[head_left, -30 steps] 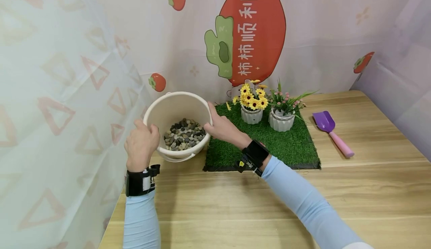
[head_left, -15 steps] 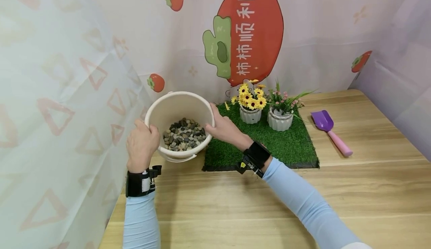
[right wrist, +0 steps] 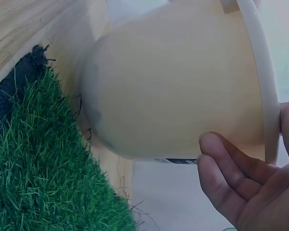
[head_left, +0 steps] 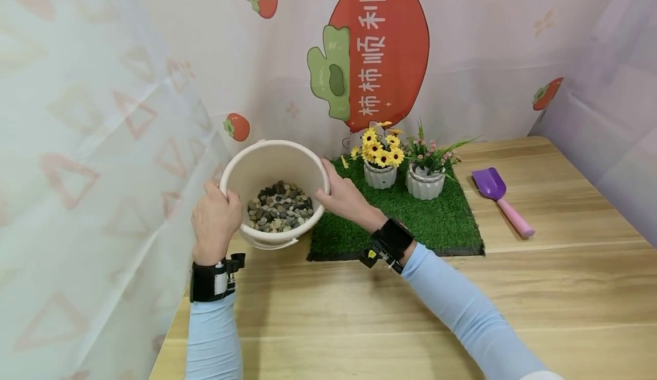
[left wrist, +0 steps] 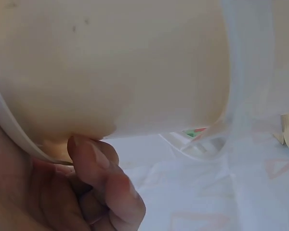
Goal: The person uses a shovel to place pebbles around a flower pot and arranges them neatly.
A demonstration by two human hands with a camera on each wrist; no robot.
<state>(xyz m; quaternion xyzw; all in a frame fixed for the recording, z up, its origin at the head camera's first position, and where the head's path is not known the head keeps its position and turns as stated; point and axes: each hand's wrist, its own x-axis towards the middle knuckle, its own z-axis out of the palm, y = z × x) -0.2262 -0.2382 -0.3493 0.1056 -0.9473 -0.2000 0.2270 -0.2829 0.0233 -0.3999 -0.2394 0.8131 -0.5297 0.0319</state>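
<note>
A cream plastic bucket (head_left: 256,166) leans toward the head camera at the left of the table, its handle hanging at the front. Small grey, black and tan pebbles (head_left: 281,207) lie on its bottom. My left hand (head_left: 214,220) grips the rim on the left; in the left wrist view its curled fingers (left wrist: 94,161) press the outer wall. On the other side my right hand (head_left: 349,197) grips the rim, thumb at the edge. The right wrist view shows its fingers (right wrist: 226,178) against the bucket's outside, with the bucket's base beside the grass mat.
Right of the bucket lies a green artificial grass mat (head_left: 410,226). On it stand a white pot of yellow flowers (head_left: 380,176) and a white pot of pink flowers (head_left: 425,183). Farther right, a purple trowel with a pink handle (head_left: 495,189) rests on the wooden table (head_left: 359,317). Printed curtains hang around.
Both hands keep their hold on the bucket, which stays tilted with its pebbles inside. The head view has shifted slightly, so the background and mat sit a little farther left.
</note>
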